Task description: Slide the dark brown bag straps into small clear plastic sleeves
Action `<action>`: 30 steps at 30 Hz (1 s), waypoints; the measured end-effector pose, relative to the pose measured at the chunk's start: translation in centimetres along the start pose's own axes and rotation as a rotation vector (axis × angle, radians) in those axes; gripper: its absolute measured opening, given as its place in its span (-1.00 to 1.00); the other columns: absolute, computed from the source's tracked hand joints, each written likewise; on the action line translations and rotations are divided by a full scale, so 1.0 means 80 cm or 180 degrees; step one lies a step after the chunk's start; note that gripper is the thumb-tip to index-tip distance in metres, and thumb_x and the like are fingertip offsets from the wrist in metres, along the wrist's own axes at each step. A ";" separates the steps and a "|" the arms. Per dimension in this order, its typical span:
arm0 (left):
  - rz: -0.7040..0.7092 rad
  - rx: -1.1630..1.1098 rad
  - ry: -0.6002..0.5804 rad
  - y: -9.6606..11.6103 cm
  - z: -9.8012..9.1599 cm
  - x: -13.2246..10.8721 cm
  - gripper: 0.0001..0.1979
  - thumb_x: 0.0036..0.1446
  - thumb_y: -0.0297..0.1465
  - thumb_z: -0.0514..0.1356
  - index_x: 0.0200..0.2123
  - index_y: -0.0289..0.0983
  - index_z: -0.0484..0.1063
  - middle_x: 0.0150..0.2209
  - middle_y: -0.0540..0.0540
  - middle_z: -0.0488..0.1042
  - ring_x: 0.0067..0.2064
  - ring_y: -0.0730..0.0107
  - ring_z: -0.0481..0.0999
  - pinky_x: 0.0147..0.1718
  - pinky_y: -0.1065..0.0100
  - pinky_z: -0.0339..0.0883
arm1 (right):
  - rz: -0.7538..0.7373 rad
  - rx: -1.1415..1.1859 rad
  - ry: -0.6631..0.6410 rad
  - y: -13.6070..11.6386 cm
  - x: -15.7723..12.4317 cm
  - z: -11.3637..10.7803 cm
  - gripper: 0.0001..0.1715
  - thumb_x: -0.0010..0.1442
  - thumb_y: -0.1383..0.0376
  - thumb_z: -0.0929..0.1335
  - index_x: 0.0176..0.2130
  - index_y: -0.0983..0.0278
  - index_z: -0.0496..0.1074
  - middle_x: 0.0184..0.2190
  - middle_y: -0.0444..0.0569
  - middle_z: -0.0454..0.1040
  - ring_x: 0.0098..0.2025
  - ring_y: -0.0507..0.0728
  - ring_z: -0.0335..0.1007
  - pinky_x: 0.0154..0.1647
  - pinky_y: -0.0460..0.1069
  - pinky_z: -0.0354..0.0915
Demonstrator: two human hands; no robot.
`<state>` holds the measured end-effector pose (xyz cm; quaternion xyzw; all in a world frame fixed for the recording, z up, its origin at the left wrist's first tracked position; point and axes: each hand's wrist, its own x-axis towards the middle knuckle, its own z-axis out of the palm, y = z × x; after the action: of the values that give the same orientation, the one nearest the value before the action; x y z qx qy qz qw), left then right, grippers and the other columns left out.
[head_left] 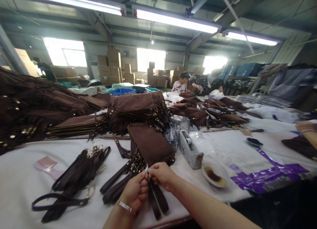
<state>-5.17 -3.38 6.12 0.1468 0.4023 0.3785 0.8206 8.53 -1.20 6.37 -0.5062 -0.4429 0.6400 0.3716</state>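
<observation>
left hand (138,189) and right hand (161,175) pinch a small pale piece (147,169) near a brown pouch (152,141), likely fine fastening work calling next for steady control.

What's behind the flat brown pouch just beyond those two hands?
Behind the flat brown pouch is a pile of fringed brown pieces; farther back, a blue tray shows. The pile's lower front is partly covered by the pouch.
</observation>
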 end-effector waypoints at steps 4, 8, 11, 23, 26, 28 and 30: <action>-0.0213 -0.0372 -0.0121 0.001 0.000 0.001 -0.73 0.24 -0.28 0.04 -0.48 -0.25 0.15 -0.71 0.26 -0.14 -0.76 0.73 -0.16 -0.76 0.66 -0.35 | -0.0279 -0.0026 0.0004 0.006 0.002 -0.001 -0.81 -0.07 0.26 0.34 -0.55 0.37 0.40 -0.59 -0.08 0.45 -0.68 -0.11 0.02 -0.66 -0.13 -0.06; -0.0287 -0.0546 -0.0093 0.000 0.000 0.003 -0.72 0.26 -0.28 0.01 -0.49 -0.25 0.15 -0.70 0.26 -0.15 -0.77 0.74 -0.15 -0.77 0.67 -0.35 | -0.0645 -0.0836 0.0365 0.010 0.004 -0.001 -0.82 -0.06 0.35 0.30 -0.55 0.37 0.48 -0.58 -0.07 0.49 -0.60 -0.05 0.17 -0.56 -0.12 0.05; -0.0310 -0.0583 -0.0201 0.000 -0.001 0.003 -0.72 0.26 -0.29 0.01 -0.49 -0.25 0.14 -0.69 0.26 -0.17 -0.77 0.74 -0.14 -0.77 0.67 -0.34 | -0.0918 -0.1655 0.0674 0.011 0.003 0.003 -0.80 -0.06 0.39 0.30 -0.52 0.35 0.54 -0.54 -0.06 0.53 -0.49 0.01 0.31 -0.46 -0.11 0.12; 0.1216 0.1716 0.0539 -0.014 0.004 -0.002 -0.68 0.19 -0.11 -0.03 -0.46 -0.20 0.19 -0.65 0.18 0.01 -0.67 0.57 -0.03 -0.69 0.49 -0.15 | -0.0989 -0.1033 0.1026 -0.001 -0.026 0.008 -0.76 0.06 0.29 0.29 -0.50 0.31 0.52 -0.52 -0.09 0.50 -0.41 0.07 0.37 -0.38 -0.10 0.22; 0.2060 0.2834 0.1051 -0.018 0.007 0.000 -0.68 0.18 -0.17 -0.03 -0.53 -0.20 0.24 -0.55 -0.01 0.31 -0.51 0.38 0.29 -0.51 0.35 0.15 | -0.0757 -0.0803 0.0806 -0.001 -0.022 0.019 -0.66 0.07 0.21 0.31 -0.63 0.34 0.43 -0.67 -0.14 0.35 -0.54 0.02 0.21 -0.50 -0.09 0.10; 0.2354 0.3315 0.1370 -0.022 0.008 0.000 -0.68 0.21 -0.23 -0.07 -0.53 -0.19 0.27 -0.47 -0.10 0.42 -0.41 0.29 0.38 -0.37 0.29 0.22 | -0.0442 -0.0434 0.0873 0.005 -0.014 0.026 -0.63 0.05 0.16 0.33 -0.64 0.34 0.41 -0.71 -0.16 0.28 -0.58 -0.01 0.13 -0.55 -0.09 0.05; 0.2528 0.3600 0.1568 -0.026 0.011 0.000 -0.66 0.23 -0.27 -0.13 -0.48 -0.19 0.31 -0.43 -0.14 0.47 -0.37 0.25 0.44 -0.30 0.25 0.25 | -0.0212 0.0171 0.0859 0.013 -0.006 0.032 -0.66 0.01 0.13 0.38 -0.59 0.35 0.44 -0.68 -0.14 0.33 -0.56 0.01 0.18 -0.54 -0.08 0.11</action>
<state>-3.49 -4.71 5.54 0.5933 0.6254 0.4039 0.3062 6.12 -2.45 5.78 -0.5625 -0.3882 0.5650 0.4623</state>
